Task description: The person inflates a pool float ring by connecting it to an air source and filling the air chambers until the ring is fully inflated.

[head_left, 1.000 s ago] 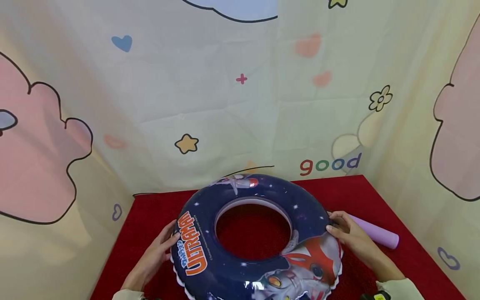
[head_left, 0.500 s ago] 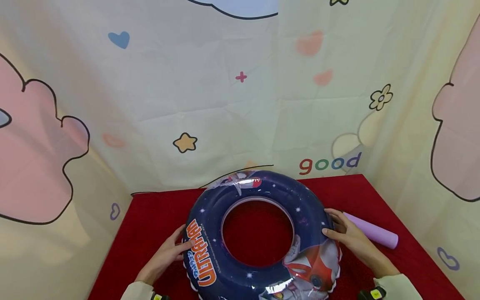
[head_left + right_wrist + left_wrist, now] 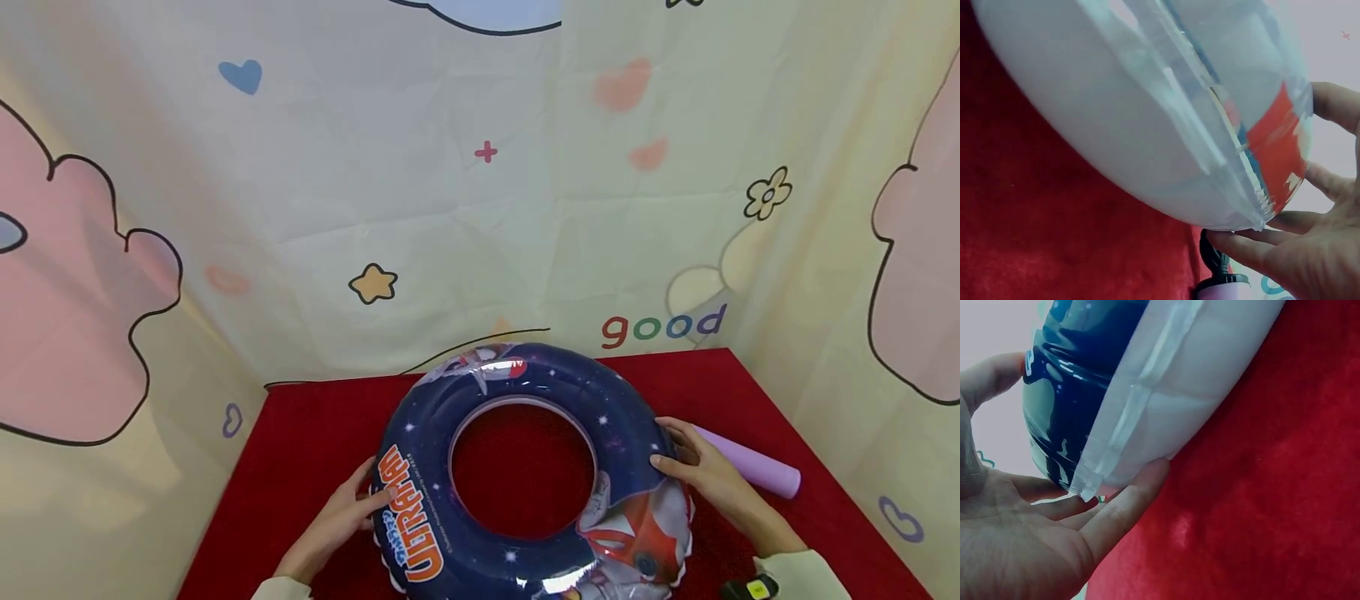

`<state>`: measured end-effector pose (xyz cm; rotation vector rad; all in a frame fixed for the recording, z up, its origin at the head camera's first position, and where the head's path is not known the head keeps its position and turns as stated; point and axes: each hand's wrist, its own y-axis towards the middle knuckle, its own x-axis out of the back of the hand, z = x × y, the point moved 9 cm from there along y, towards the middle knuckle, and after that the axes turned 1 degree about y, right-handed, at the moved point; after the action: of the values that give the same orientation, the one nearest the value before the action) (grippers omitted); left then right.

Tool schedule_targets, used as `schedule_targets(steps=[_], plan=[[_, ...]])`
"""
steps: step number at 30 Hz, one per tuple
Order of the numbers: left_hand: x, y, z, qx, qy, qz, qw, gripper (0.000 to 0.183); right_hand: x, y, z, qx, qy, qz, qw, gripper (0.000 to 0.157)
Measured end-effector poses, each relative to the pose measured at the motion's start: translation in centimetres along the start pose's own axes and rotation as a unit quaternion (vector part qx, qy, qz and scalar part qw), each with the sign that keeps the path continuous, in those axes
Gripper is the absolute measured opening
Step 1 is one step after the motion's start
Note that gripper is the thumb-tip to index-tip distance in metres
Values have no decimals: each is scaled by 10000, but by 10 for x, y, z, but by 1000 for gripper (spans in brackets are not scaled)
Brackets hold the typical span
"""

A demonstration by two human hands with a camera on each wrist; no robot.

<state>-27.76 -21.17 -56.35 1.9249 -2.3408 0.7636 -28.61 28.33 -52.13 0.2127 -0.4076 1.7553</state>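
Observation:
An inflated swim ring (image 3: 510, 546), dark blue with white stars, ULTRAMAN lettering and a red-and-silver figure, fills the front middle of the head view. My left hand (image 3: 337, 521) holds its left side, thumb on the printed top by the lettering. On the opposite side my right hand (image 3: 697, 467) grips it, the thumb on top and fingers around the outer edge. In the left wrist view, fingers of the left hand (image 3: 1041, 531) touch the ring's white underside (image 3: 1179, 394) near the seam. The right wrist view has the right hand's fingers (image 3: 1250, 250) under the seam. The ring's near edge is cut off.
A lilac cylinder (image 3: 753, 467) lies on the red cloth (image 3: 315, 417) behind my right hand; the right wrist view shows a black end (image 3: 1216, 259) on it. Printed fabric walls (image 3: 450, 208) stand at the back and both sides.
The swim ring has shifted slightly right and towards me, and its left side has come inward. My left hand has moved right with it; the right hand has stayed nearly in place.

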Motion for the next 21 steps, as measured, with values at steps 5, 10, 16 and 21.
schedule_targets(steps=[5,10,16,21], plan=[[5,1,7,189,71,-261,9995,91,-4,2,0,-45,-56,61,10000,70],[6,0,9,286,-24,-270,9992,92,-5,2,0,-80,-105,105,9999,71],[1,-1,5,211,-418,-40,9989,90,-5,1,2,-10,-314,-52,9995,71],[6,-3,6,263,-86,-165,9995,94,-7,0,-1,-266,-231,-4,9994,75]])
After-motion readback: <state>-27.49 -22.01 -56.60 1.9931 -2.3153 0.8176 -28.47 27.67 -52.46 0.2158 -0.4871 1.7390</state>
